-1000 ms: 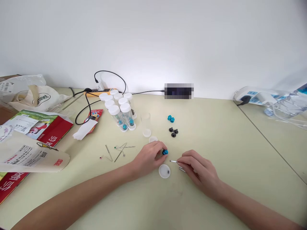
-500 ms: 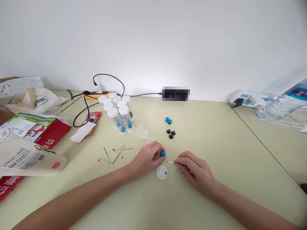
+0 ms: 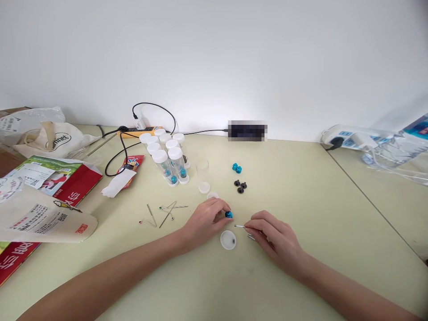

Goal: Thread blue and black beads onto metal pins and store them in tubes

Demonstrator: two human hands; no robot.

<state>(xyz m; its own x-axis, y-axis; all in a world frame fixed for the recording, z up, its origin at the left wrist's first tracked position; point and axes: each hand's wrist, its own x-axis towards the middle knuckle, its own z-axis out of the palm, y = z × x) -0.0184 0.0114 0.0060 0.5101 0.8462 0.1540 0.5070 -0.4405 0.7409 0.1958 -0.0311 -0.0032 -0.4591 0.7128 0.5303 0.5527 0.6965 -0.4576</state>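
Observation:
Between the fingertips of my left hand [image 3: 209, 220] is a small blue knob-like part [image 3: 228, 215]. My right hand [image 3: 274, 234] pinches a thin metal rod [image 3: 239, 226], its tip pointing left toward the blue part and apart from it. Under the right fingers, part of another metal rod [image 3: 251, 237] shows. Just below the left fingertips lies a round white cap [image 3: 228, 240] with a tiny dark piece in it. A second white cap [image 3: 213, 195] is partly hidden behind my left hand.
Blue parts [image 3: 237, 168] and black disc-shaped parts [image 3: 240, 186] lie beyond my hands. A clear tube [image 3: 202, 171] stands near several white-capped tubes [image 3: 168, 165]. Thin metal pins [image 3: 163, 214] lie left. Bags [image 3: 50, 214], a power strip [image 3: 140, 132] and a bottle [image 3: 408, 142] sit around the edges.
The blue part has turned slightly in my left fingertips. The whole view has shifted a little; both hands keep nearly the same places on the table.

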